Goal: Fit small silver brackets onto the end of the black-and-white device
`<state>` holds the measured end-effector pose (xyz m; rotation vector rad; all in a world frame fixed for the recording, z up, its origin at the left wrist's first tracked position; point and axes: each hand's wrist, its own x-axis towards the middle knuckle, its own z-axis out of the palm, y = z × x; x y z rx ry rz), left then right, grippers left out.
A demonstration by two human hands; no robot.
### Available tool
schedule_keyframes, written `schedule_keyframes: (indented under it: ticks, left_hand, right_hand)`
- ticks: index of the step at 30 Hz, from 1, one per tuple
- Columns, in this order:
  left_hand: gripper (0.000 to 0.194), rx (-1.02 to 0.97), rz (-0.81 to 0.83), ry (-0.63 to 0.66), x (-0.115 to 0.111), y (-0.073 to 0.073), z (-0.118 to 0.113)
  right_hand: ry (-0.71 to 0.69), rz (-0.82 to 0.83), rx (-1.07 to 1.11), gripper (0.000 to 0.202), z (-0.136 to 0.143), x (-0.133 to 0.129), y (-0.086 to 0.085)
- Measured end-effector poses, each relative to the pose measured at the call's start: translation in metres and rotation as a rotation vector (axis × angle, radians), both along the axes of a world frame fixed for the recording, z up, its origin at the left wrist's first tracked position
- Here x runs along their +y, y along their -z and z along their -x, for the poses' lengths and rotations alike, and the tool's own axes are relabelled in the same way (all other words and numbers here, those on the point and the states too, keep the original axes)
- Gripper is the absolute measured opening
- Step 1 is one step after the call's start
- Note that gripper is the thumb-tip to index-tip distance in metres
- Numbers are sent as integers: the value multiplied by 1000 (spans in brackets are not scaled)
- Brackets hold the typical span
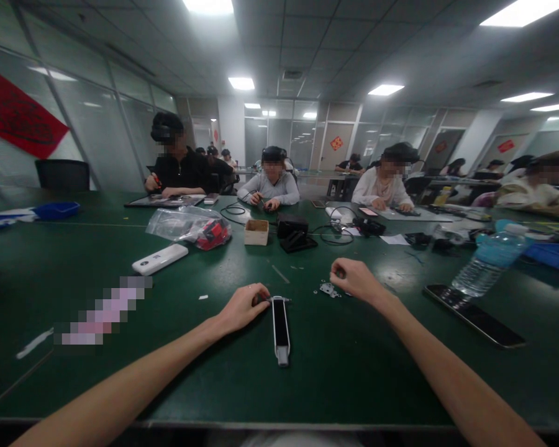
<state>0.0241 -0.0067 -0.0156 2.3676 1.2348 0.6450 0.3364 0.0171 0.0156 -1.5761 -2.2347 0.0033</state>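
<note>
1. Lower centre of the frame: a slim white device with a dark face lies on the green table, its narrow end toward the bottom edge.
2. Just left of the device's upper end, the left hand rests with fingers bent close to the thumb, near a thin grey piece; I cannot tell whether it is gripped.
3. Right of centre, the right hand is curled, thumb and forefinger brought near each other beside a small heap of metal parts; whether a part is pinched is too small to tell.
4. The step in hand looks like sorting or picking small parts beside the device; the next move seems to call for a fine fingertip pinch, without scattering the heap.
5. Farther off, left of centre, lies a white case; near upper centre stands an open box.
</note>
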Motion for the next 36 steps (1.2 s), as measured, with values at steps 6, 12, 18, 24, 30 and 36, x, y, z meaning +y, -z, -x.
schedule_keyframes:
  ticks: [6, 12, 18, 24, 30, 36]
  left_hand:
    - [17, -2, -5, 23, 2, 2, 1]
    - [16, 2, -9, 22, 2, 2, 0]
    - [16, 2, -17, 16, 2, 3, 0]
    - [16, 2, -13, 7, 2, 2, -1]
    - [16, 4, -10, 3, 3, 4, -1]
    - [17, 7, -29, 0, 4, 6, -1]
  right_hand:
    - [-209, 35, 214, 9, 45, -18, 17]
    - [-229, 141, 350, 15, 72, -28, 32]
    - [-219, 168, 385, 15, 79, -29, 38]
    - [-258, 196, 405, 15, 80, -30, 39]
    - [-247, 202, 409, 13, 80, -32, 37]
    - [-251, 157, 421, 10, 80, -29, 41]
